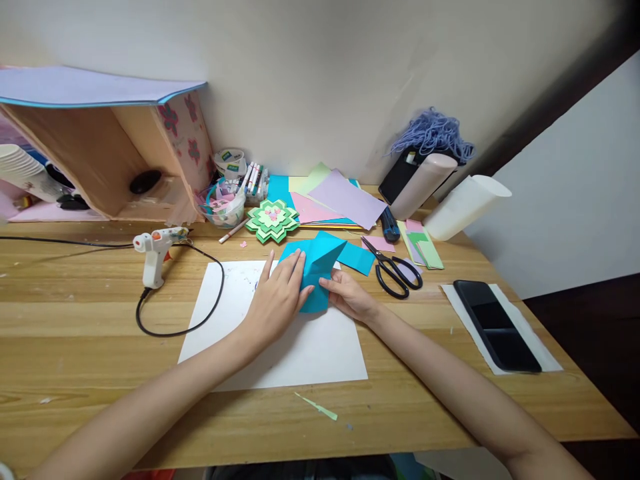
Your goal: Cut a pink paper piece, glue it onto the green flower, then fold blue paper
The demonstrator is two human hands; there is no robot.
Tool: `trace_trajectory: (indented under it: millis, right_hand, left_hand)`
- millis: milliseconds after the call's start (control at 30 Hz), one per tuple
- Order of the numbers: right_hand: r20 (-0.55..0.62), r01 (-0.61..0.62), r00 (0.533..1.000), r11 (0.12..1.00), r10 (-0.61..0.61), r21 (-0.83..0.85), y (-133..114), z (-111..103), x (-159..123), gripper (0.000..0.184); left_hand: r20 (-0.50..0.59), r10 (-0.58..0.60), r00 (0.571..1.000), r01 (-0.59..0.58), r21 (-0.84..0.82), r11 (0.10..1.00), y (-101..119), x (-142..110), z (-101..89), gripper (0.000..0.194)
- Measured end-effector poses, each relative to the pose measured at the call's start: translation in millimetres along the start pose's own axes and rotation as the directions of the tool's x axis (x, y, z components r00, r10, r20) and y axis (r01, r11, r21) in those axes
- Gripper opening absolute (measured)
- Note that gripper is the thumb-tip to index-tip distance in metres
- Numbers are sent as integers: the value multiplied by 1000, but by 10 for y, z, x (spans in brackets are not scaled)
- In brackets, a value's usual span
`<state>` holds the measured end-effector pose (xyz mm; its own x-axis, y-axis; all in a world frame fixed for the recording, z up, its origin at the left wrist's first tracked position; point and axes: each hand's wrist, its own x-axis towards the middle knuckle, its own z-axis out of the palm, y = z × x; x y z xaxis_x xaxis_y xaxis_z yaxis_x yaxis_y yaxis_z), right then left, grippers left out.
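Note:
A folded sheet of blue paper [318, 259] is between my hands, over a white sheet of paper [300, 357]. One pointed flap of it stands up toward the right. My left hand [280, 290] lies across its left side with the fingers stretched out and the thumb near the lower fold. At the lower right edge, my right hand [350, 295] pinches the blue paper between thumb and fingers. Just right of that hand, black-handled scissors [395, 270] rest on the table near a blue paper strip [357, 257].
A white hot glue gun [156, 253] with a looping black cord stands at left. Behind lie a layered green paper flower [273, 221], coloured sheets [350, 197] and markers [256, 179]. A phone [495, 325] lies at right. A green paper scrap [318, 406] is in front.

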<state>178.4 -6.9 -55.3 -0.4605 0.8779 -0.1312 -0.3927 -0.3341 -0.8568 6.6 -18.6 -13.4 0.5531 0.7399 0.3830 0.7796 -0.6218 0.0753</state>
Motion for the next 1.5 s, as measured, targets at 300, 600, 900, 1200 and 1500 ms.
trace_trajectory:
  millis: [300,600,900,1200,1500]
  right_hand:
    - [-36,-56,998,998,57,30,13,-12,-18,34]
    - [-59,-49,997,998,47,-45,1,-3,-59,34]
    - [-214,372,860,856,-464,-358,22,217,-125,53]
    - [-392,474,698,797,-599,-373,-93,304,-166,55]
    - [-438,404,731,849,-523,-340,-73,23,0,79]
  left_hand:
    - [6,14,1000,-13,-37,999,17,13,-54,37]
    - [-37,79,996,-80,-27,996,6,-2,-72,28]
    - [-93,84,992,-83,13,996,-15,17,-140,28]
    - [444,-514,734,653,-670,354,-219,138,-192,72]
    - [571,-382,727,560,-814,-151,-321,167,-112,78]
